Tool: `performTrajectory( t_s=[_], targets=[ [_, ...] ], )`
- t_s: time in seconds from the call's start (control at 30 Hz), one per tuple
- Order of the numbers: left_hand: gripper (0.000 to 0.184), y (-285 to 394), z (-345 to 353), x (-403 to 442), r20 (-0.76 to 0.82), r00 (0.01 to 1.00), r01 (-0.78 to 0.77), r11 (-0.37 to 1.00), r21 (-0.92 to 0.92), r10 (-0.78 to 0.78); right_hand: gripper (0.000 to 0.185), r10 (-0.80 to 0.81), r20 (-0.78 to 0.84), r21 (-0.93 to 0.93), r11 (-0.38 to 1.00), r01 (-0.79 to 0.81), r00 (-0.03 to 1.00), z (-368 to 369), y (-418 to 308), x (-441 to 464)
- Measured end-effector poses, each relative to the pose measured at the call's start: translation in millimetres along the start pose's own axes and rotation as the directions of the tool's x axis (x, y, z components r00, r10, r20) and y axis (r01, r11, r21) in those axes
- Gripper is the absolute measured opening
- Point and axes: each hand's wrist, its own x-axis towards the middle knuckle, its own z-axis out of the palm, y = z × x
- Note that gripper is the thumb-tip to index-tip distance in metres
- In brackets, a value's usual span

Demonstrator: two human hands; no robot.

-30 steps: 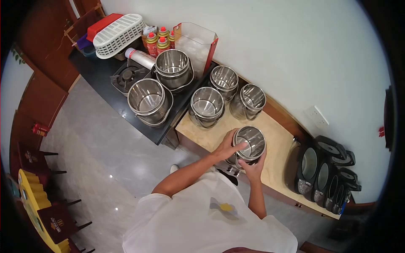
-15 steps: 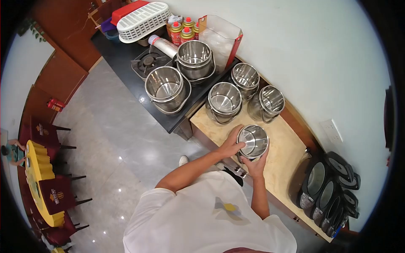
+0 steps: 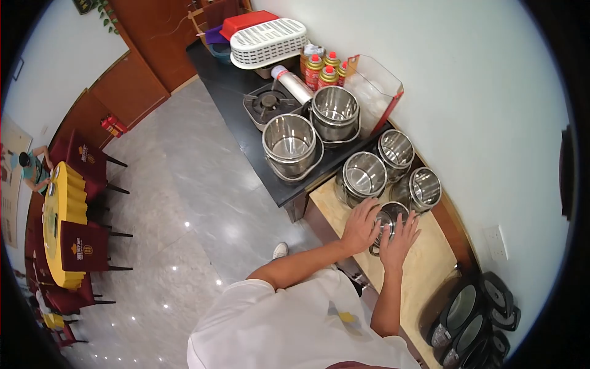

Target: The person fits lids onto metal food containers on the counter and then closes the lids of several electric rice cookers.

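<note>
A small shiny steel pail (image 3: pixel 393 212) stands on the wooden cabinet top (image 3: pixel 424 258), partly covered by my hands. At its left side is my left hand (image 3: pixel 361 226), fingers stretched out near the rim. My right hand (image 3: pixel 398 241) lies over its near side with the fingers spread. Whether either palm touches the metal is hard to see. Just behind are three more steel pails: one on the left (image 3: pixel 362 175), one at the back (image 3: pixel 396 147) and one on the right (image 3: pixel 424 187).
On the black counter (image 3: pixel 236 120) are two larger pails (image 3: pixel 289 144), a gas burner (image 3: pixel 269 104), red gas cans (image 3: pixel 329 74) and a white basket (image 3: pixel 267 43). Black oval pots (image 3: pixel 461 307) crowd the cabinet's right end. Chairs surround a yellow-covered table (image 3: pixel 74 197), where a person sits.
The small pail, held in both hands before, now stands further back beside the other pails. My fingers have loosened and spread. The camera view has shifted left.
</note>
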Motion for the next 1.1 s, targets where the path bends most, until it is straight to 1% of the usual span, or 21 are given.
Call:
performTrajectory(
  t_s=[0.07, 0.1, 0.13, 0.17, 0.2, 0.27, 0.3, 0.33, 0.37, 0.4, 0.43, 0.47, 0.57, 0.6, 0.67, 0.73, 0.8, 0.93, 1.1],
  targets=[
    [0.051, -4.6, -9.5, 11.4, -0.002, 1.0, -0.031, 0.999, 0.031, 0.031, 0.063, 0.025, 0.051, -0.055, 0.998, -0.022, 0.998, 1.5, -3.1, 8.4],
    [0.05, -6.8, -14.3, 19.8, -0.017, 0.996, -0.087, 0.994, 0.065, 0.088, 0.063, 0.013, 0.05, -0.053, 0.999, -0.01, 0.999, -1.3, -6.6, 11.7],
    [0.05, -9.7, -18.9, 28.5, -0.029, 0.989, -0.142, 0.985, 0.098, 0.146, 0.066, 0.047, 0.112, -0.097, 0.995, -0.036, 0.993, -7.0, -10.5, 14.4],
    [0.053, -17.2, -18.8, 36.5, 0.022, 0.992, -0.123, 0.984, 0.133, 0.121, 0.069, 0.085, 0.172, -0.145, 0.988, -0.06, 0.981, -11.6, -14.1, 16.2],
    [0.053, -23.9, -19.2, 45.2, 0.016, 0.993, -0.121, 0.984, 0.135, 0.12, 0.069, 0.078, 0.172, -0.146, 0.988, -0.053, 0.982, -13.3, -18.2, 18.2],
    [0.06, -36.6, -21.2, 62.2, 0.197, 0.979, -0.112, 0.934, 0.34, 0.045, 0.08, 0.11, 0.207, -0.253, 0.966, -0.055, 0.972, -14.8, -28.5, 20.7],
    [0.07, -42.3, -23.7, 71.0, 0.292, 0.956, -0.121, 0.909, 0.4, -0.001, 0.08, 0.103, 0.206, -0.253, 0.966, -0.049, 0.973, -16.5, -35.3, 23.3],
    [0.07, -43.5, -24.9, 75.3, 0.283, 0.959, -0.118, 0.907, 0.403, -0.002, 0.088, 0.119, 0.226, -0.266, 0.962, -0.057, 0.967, -18.1, -43.0, 27.8],
    [0.072, -43.7, -25.4, 78.5, 0.339, 0.941, -0.152, 0.887, 0.436, -0.005, 0.096, 0.135, 0.247, -0.279, 0.958, -0.063, 0.96, -18.3, -47.6, 32.1],
    [0.074, -45.1, -25.0, 80.9, 0.395, 0.918, -0.189, 0.865, 0.464, -0.012, 0.096, 0.128, 0.249, -0.279, 0.959, -0.056, 0.96, -15.2, -48.5, 35.9],
    [0.076, -48.9, -21.7, 83.0, 0.448, 0.894, -0.216, 0.854, 0.473, -0.021, 0.101, 0.109, 0.219, -0.247, 0.968, -0.053, 0.97, -10.3, -47.8, 38.4],
    [0.076, -51.3, -19.9, 84.2, 0.449, 0.893, -0.213, 0.854, 0.475, -0.027, 0.105, 0.093, 0.19, -0.214, 0.975, -0.052, 0.977, -6.0, -46.6, 39.2],
    [0.075, -54.7, -22.0, 95.0, 0.529, 0.849, -0.293, 0.831, 0.473, -0.002, 0.102, 0.074, 0.166, -0.206, 0.978, -0.039, 0.983, -1.0, -33.2, 44.1],
    [0.075, -54.0, -23.8, 98.1, 0.528, 0.849, -0.292, 0.833, 0.47, 0.0, 0.102, 0.068, 0.16, -0.203, 0.979, -0.035, 0.985, -0.7, -29.1, 47.1],
    [0.074, -52.7, -28.2, 102.6, 0.575, 0.818, -0.326, 0.816, 0.478, -0.01, 0.1, 0.093, 0.143, -0.193, 0.979, -0.064, 0.985, -0.8, -24.9, 53.3],
    [0.074, -53.6, -26.6, 103.2, 0.568, 0.823, -0.306, 0.837, 0.454, -0.007, 0.1, 0.134, 0.174, -0.208, 0.973, -0.096, 0.976, -0.5, -25.2, 58.9],
    [0.074, -52.9, -28.1, 102.8, 0.561, 0.828, -0.308, 0.836, 0.454, 0.0, 0.102, 0.114, 0.162, -0.2, 0.976, -0.081, 0.98, 3.1, -20.1, 58.7],
    [0.075, -50.6, -30.7, 105.1, 0.604, 0.796, -0.298, 0.841, 0.453, -0.043, 0.104, 0.15, 0.178, -0.201, 0.973, -0.113, 0.973, 3.8, -21.5, 59.8],
    [0.076, -54.9, -29.6, 104.6, 0.61, 0.793, -0.31, 0.855, 0.415, -0.008, 0.106, 0.17, 0.191, -0.204, 0.97, -0.131, 0.967, 3.9, -19.9, 62.3]
  ],
)
